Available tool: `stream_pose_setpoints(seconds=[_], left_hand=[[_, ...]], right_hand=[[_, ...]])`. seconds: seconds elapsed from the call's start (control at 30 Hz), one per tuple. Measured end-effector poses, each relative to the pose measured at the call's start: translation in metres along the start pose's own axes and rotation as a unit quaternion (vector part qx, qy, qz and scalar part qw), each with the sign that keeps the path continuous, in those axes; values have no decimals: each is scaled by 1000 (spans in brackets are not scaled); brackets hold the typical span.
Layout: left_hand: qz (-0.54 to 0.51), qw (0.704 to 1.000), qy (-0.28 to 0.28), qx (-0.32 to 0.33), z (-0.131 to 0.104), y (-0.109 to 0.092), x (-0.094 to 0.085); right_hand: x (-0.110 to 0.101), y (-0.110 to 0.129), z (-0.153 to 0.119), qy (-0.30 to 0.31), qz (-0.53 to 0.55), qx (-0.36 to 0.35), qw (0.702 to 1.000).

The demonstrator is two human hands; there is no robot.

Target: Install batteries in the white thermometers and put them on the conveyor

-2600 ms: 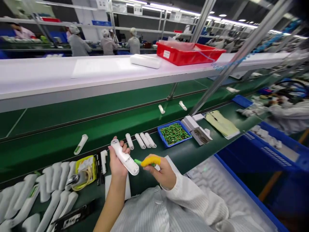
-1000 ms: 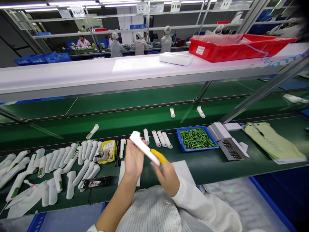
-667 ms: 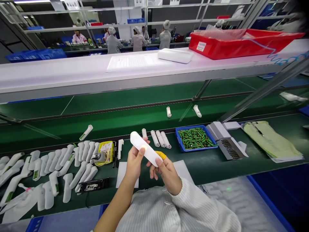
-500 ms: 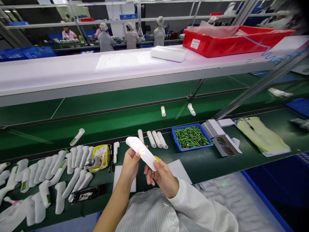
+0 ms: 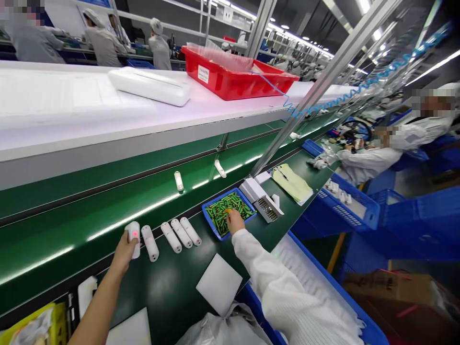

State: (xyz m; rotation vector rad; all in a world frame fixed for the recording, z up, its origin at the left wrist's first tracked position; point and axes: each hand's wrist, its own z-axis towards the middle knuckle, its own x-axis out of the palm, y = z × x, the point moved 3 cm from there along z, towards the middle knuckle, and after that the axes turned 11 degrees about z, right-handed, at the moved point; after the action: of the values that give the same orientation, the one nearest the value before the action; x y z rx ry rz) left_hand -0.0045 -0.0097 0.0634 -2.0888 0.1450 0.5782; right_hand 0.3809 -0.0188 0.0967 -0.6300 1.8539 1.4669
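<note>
My left hand [image 5: 124,250] is closed around a white handheld device [image 5: 134,234], raised upright at the left end of a row, beside the belt. A small red light glows on its face. My right hand [image 5: 235,222], with a yellow finger cover on one fingertip, reaches into a blue tray [image 5: 220,235] heaped with small green strips [image 5: 237,203] that look like circuit boards. Its fingers are drawn together among the strips; whether a strip is between them is hidden. Several white elongated housings [image 5: 181,233] lie on the bench between my hands.
White foam pads [image 5: 219,283] lie near the front edge. Right of the tray are an open box [image 5: 268,208] and a yellow-green sheet [image 5: 292,183]. A green belt [image 5: 158,194] runs behind, under a shelf with a red bin [image 5: 233,81]. A co-worker [image 5: 402,139] sits at right.
The view has turned right. The device has left my right hand and moved to the left side in my left hand; its light went from yellowish to red. My right hand has moved into the tray.
</note>
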Motion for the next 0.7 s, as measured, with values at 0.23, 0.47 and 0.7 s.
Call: stream_pose_setpoints(seconds=[0.23,0.47,0.7], left_hand=[[222,966,-85,106,61,7,-9],[296,917,-60,261,83,-39,69],[258,921,39,288,127,-84,153]], right_hand=[[5,-39,74,38,-175,-40,983],[23,-66,77,102,-157,-76,979],[19,-63,53,38,-12,-61,997]])
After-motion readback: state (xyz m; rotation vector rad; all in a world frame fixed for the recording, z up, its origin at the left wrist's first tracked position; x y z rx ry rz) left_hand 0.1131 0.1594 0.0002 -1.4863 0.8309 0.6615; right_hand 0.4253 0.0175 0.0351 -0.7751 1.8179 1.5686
